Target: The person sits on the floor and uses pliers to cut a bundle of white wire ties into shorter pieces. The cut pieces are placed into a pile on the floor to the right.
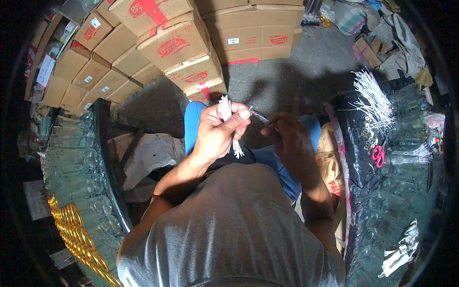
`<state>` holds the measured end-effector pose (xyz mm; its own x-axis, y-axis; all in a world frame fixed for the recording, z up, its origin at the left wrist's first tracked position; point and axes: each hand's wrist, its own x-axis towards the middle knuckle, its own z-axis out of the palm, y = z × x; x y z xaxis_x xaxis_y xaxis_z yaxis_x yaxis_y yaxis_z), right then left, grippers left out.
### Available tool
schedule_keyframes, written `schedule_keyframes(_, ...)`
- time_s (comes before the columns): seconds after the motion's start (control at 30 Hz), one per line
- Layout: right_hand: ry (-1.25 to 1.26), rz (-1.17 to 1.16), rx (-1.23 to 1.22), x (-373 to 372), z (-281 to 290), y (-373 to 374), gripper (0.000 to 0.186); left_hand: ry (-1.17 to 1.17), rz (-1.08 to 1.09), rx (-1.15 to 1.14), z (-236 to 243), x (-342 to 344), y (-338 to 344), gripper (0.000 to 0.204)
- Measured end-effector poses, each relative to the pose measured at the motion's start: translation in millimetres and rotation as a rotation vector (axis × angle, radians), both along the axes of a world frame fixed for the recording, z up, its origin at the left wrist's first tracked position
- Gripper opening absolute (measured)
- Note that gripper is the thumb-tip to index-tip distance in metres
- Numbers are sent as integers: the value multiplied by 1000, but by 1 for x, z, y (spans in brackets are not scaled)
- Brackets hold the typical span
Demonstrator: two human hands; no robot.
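Observation:
A bundle of thin white strands [224, 108] is gripped in my left hand [213, 131], its two ends sticking out above and below the fist. Thumb and forefinger of that hand are pinched together at the bundle's right, by the jaws of dark metal pliers [259, 116]. My right hand [290, 137], in shadow, is closed round the pliers' handles. A tiny piece shows at the jaw tips, too small to name. To my right, a loose heap of similar white strands [375, 103] lies on a dark surface, with small metallic bits [370, 131] and pink-handled scissors [378, 156] nearby.
Rows of clear glass jars [79, 162] stand on my left, topped with gold-coloured rings [79, 234]. More glassware [373, 234] lines my right, with a crumpled white cloth [401, 251] on it. Stacked cardboard boxes [258, 36] rise ahead; sacks and bags [354, 16] lie far right.

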<state>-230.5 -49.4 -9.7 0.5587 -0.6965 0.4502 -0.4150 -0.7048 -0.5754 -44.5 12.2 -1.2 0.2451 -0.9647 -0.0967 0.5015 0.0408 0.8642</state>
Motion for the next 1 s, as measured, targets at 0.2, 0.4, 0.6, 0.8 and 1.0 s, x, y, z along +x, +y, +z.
schedule_keyframes(0.2, 49, -2, -26, -2, -5, 0, 29, -58, -11, 7, -1, 1, 1, 9)
schedule_keyframes(0.4, 109, -69, 128, 1, 9, 5, 43, -110, 25, 6, 0, -3, 0, 10)
schedule_keyframes(0.6, 50, -43, -298, 2, -17, 1, 44, -158, 28, -20, -3, -5, -1, 11)
schedule_keyframes(0.8, 96, 6, -143, -1, -26, -2, 39, -195, 29, -39, -13, -4, -1, 12)
schedule_keyframes(1.0, -15, 58, 156, -16, -22, -9, 32, -346, -8, 22, -13, -3, -4, 11)
